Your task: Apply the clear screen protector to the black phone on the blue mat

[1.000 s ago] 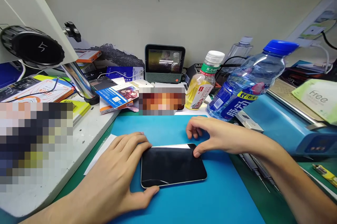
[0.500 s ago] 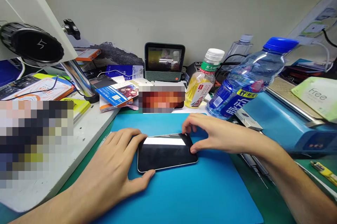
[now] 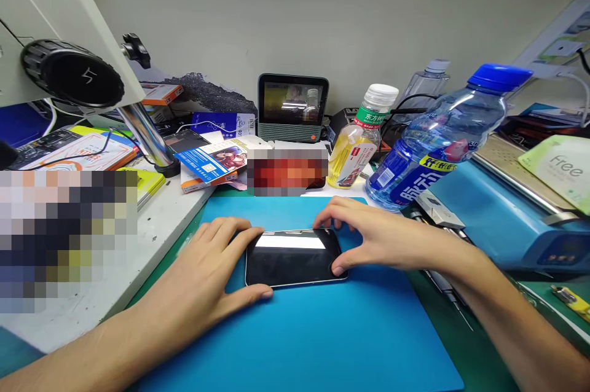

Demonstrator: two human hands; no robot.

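Note:
A smartphone [image 3: 290, 264] with a black glossy screen lies on a blue mat [image 3: 313, 330], a bright reflection across its far part. My left hand [image 3: 216, 263] holds its left end, with the fingers at the far left corner and the thumb along the near edge. At the right end, my right hand [image 3: 364, 235] grips the phone too. Its thumb rests on the screen near the right edge, and its fingers bend over the far right corner, where the fingertips are partly hidden.
A microscope stand [image 3: 74, 72] rises at the left. Behind the mat are a small display [image 3: 293, 103], a tea bottle [image 3: 357, 140] and a large blue-capped bottle [image 3: 437, 140]. A blue machine [image 3: 502, 214] and screwdriver-like tools [image 3: 445, 287] are at the right.
The phone's near left corner has swung slightly away from me, so its near edge lies more level. My right thumb has slid a little further onto the screen. The whole view has shifted slightly.

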